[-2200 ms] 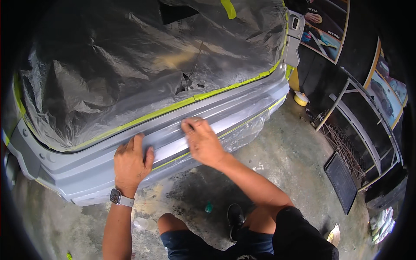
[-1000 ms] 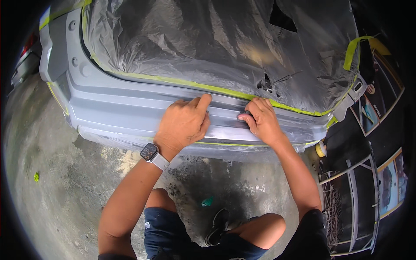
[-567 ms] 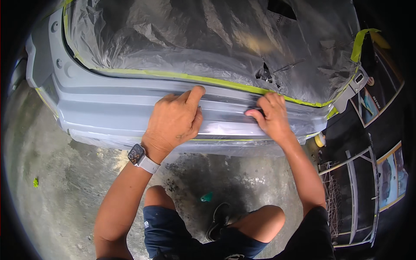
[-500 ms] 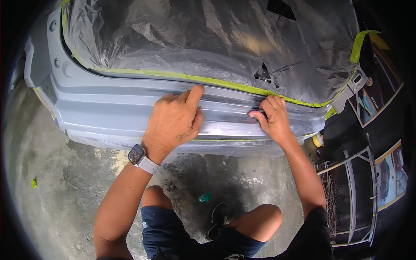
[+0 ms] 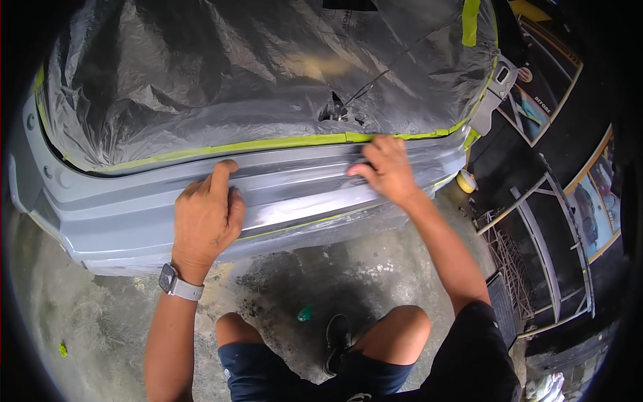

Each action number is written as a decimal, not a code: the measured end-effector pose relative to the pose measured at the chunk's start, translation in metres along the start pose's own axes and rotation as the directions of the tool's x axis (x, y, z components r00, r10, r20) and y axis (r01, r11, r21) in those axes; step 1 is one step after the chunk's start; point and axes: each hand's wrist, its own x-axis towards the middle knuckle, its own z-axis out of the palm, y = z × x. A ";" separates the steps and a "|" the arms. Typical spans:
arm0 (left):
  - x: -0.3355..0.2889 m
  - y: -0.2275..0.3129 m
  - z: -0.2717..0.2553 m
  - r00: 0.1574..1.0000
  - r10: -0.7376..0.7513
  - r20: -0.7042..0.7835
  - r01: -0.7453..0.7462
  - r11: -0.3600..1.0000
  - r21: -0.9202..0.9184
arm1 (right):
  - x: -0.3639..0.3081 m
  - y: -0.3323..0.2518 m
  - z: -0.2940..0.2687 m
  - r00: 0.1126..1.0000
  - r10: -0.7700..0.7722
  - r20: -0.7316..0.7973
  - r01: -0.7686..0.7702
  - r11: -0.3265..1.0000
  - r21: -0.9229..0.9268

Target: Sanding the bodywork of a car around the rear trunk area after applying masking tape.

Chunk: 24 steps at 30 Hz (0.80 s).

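Observation:
A long grey bumper-like vehicle body panel (image 5: 120, 221) spans the view, its surface patched with darker and whiter areas. My left hand (image 5: 206, 218) rests on its left half, with the index finger stretched out and the thumb apart; I see nothing in it. On the right half, close to the taped upper edge, my right hand (image 5: 388, 171) has its fingers bent down against the panel and its thumb out to the left. Whatever may lie under those fingers is hidden. Yellow-green masking tape (image 5: 268, 143) follows the edge above both hands.
Clear plastic sheeting (image 5: 221, 80) with a small tear covers the area beyond the tape. To the right lie a metal frame (image 5: 536, 234) and picture boards (image 5: 596, 201). A yellow roll (image 5: 467, 181) sits by the panel's right end. A green scrap (image 5: 305, 313) lies on the concrete floor.
The panel and sheeting have shifted left and tilted in view. My left hand has come away leftward from my right hand along the panel, and the gap between them is wider.

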 end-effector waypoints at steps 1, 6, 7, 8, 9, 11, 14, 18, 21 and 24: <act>0.003 0.005 0.003 1.000 0.006 -0.008 -0.006 1.000 -0.014 | -0.022 0.041 -0.014 0.995 0.071 0.067 -0.068 0.997 -0.046; 0.000 0.003 0.008 1.000 0.009 0.005 -0.009 1.000 -0.005 | -0.054 0.136 -0.039 0.969 0.161 0.186 -0.150 0.986 -0.071; -0.001 0.002 0.007 1.000 0.020 0.006 -0.020 1.000 -0.004 | -0.054 0.134 -0.039 0.969 0.169 0.178 -0.158 0.985 -0.075; 0.000 0.002 0.007 1.000 0.013 0.022 -0.013 1.000 0.003 | -0.054 0.133 -0.040 0.968 0.171 0.183 -0.162 0.985 -0.065; 0.001 0.004 0.007 0.999 0.008 0.037 -0.008 1.000 0.007 | -0.055 0.132 -0.041 0.967 0.175 0.187 -0.167 0.984 -0.059; 0.005 0.008 0.008 0.999 0.023 0.034 -0.024 1.000 0.017 | -0.056 0.116 -0.036 0.983 0.137 0.118 -0.134 0.990 -0.033; 0.005 0.012 0.008 0.997 0.007 0.073 -0.009 1.000 0.026 | -0.028 0.054 -0.023 0.994 0.041 0.101 -0.047 0.997 0.059; 0.001 0.008 0.007 0.996 -0.033 0.085 0.031 0.999 0.025 | -0.004 0.012 -0.009 0.997 0.038 0.065 -0.044 0.994 0.100; -0.001 0.005 0.010 0.994 -0.068 0.087 0.067 0.998 0.017 | -0.021 0.047 -0.012 0.996 0.061 0.064 -0.067 0.994 0.090; 0.002 0.012 0.007 0.993 -0.064 0.102 0.061 0.998 0.031 | -0.068 0.121 -0.031 0.991 0.121 0.058 -0.117 0.991 -0.069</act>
